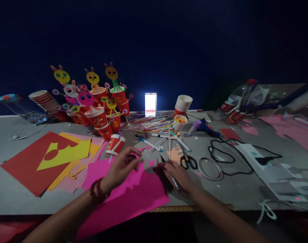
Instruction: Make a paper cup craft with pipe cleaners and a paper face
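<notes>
My left hand [123, 165] hovers over a bright pink paper sheet [133, 199], its fingers pinched on a small pale round piece [145, 155]. My right hand [178, 175] rests on the pink sheet's right edge with its fingers curled around a dark pen [174, 180]. A second grey round piece [149, 166] lies between the two hands. Black scissors [188, 161] lie just beyond my right hand. A bead bracelet circles my left wrist.
Red paper cups with bunny faces [98, 101] stand at the back left. Red and yellow paper sheets [52, 155] lie left. Pens and straws [154, 130], cup stacks [183, 104], a glue gun [207, 128], a tape roll [209, 167] and a black cable [227, 155] fill the middle and right.
</notes>
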Available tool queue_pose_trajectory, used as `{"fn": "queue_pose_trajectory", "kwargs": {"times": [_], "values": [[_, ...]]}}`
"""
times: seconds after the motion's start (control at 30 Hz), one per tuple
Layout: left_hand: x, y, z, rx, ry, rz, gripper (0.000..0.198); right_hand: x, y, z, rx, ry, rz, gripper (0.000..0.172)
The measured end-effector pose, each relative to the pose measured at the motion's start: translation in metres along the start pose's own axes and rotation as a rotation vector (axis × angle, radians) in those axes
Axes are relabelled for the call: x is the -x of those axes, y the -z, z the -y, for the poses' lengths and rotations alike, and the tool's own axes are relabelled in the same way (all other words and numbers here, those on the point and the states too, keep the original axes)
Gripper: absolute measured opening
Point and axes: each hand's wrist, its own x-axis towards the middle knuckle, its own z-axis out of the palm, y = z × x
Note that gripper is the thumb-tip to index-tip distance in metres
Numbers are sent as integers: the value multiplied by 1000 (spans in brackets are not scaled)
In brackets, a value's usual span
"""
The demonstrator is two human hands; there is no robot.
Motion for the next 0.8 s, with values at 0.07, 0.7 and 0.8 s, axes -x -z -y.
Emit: {"fn": "queue_pose_trajectory", "kwargs": {"times": [0.07,0.7,0.8], "values": [[-11,17,-3,4,-17,-113,14,2,0,-1,5,40,-25,33],[-109,-38,15,-955,-554,172,13,7,8,4,21,208,-211,30],[-112,-52,13,-1022,-695,289,14,10,15,1,30,106,-412,27]]}}
